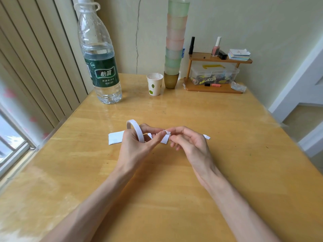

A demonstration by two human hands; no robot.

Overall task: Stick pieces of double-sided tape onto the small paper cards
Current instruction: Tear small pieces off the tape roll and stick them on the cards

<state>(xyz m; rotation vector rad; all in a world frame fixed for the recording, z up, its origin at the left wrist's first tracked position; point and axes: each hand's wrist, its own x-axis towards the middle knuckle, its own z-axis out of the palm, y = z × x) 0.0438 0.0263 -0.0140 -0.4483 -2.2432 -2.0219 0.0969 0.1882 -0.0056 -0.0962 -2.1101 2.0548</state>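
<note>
A clear plastic bottle [100,67] stood far left on the glossy wooden surface [174,180]. A flat white paper card [115,137] lay beside the left hand [134,145], whose fingers [148,128] gripped a thin white tape roll [135,130]. The right hand [188,145] pinched a small tape piece [167,132], partly hiding another card [165,140].

A large water bottle [101,67] was placed on the wooden table [174,180] at eleven o'clock. A paper cup [154,84] was seen at twelve o'clock, with a tall stack of frosted cups [174,44] just beside it at its three o'clock. A small wooden shelf [218,59] was set at one o'clock, and a clear box [214,74] was kept inside it.
</note>
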